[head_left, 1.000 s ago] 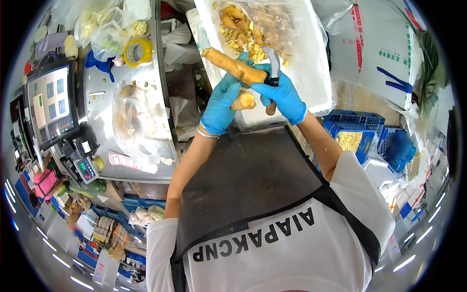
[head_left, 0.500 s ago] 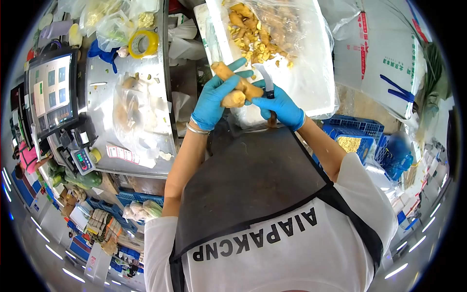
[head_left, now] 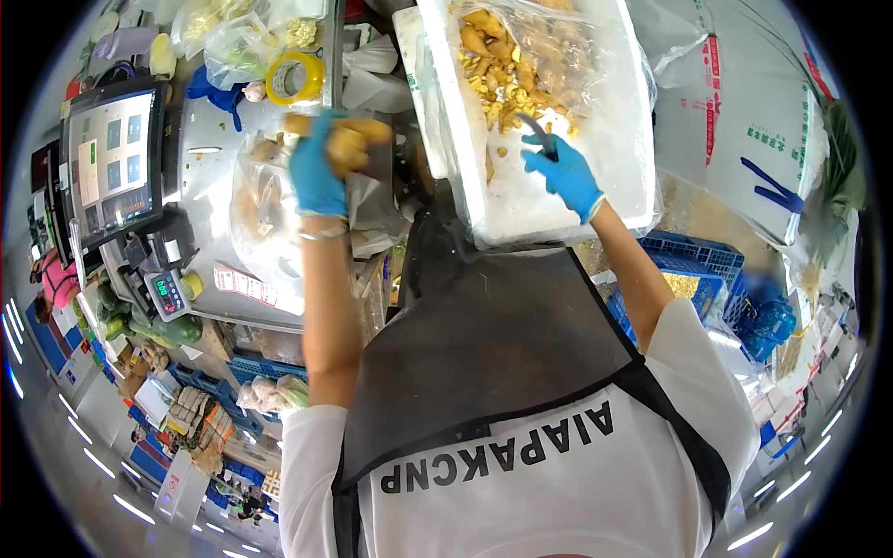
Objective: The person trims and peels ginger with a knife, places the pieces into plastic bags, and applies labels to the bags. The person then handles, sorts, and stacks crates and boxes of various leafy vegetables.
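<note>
One ginger root (head_left: 358, 138) is gripped in our left hand (head_left: 319, 167), blurred, over the edge of the desk (head_left: 200, 228). Well to its right, our right hand (head_left: 569, 177) holds the knife (head_left: 537, 128), some fingers spread, above the box (head_left: 507, 209); pieces (head_left: 493, 70) lie in it beyond that hand. We'd judge a firm grip on the root wise, the knife kept clear of the left hand. A bag (head_left: 263, 205) lies left of that hand.
</note>
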`<control>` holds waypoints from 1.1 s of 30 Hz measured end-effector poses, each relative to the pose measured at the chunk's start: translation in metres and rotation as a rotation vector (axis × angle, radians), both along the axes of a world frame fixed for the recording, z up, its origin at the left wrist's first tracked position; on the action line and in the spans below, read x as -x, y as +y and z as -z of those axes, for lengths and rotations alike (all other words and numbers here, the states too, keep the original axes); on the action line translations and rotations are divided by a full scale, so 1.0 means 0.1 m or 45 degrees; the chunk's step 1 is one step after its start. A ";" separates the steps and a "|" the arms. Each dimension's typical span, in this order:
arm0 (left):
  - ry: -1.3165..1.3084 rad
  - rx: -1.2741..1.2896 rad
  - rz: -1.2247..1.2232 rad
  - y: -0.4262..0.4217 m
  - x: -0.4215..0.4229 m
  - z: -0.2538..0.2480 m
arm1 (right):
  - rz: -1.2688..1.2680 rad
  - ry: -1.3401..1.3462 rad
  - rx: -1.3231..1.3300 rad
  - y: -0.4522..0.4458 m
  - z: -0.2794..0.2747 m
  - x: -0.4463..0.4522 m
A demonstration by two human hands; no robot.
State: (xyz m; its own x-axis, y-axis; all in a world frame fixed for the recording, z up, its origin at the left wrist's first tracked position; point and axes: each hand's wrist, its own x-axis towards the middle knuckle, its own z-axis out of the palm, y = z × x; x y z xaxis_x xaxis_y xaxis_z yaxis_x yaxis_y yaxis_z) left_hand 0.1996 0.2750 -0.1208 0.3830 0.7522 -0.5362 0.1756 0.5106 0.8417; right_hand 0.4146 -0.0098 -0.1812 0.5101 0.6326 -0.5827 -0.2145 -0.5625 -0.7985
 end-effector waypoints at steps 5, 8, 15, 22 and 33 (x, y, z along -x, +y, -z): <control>-0.179 0.292 -0.355 1.41 0.50 0.81 | 0.118 0.311 0.221 0.12 0.63 -0.29; -0.335 0.416 -0.396 1.43 0.53 0.67 | -0.152 0.264 0.363 0.24 1.36 -0.24; -0.325 0.195 0.523 -0.36 -0.22 -0.07 | -0.421 -0.389 0.631 0.63 1.54 0.34; -0.174 0.712 0.810 -1.36 -0.57 -0.06 | 0.257 0.384 0.194 -0.30 1.52 -0.34; 0.165 0.344 0.640 -1.82 -0.99 1.11 | -0.285 -0.530 0.248 -0.03 1.29 -0.32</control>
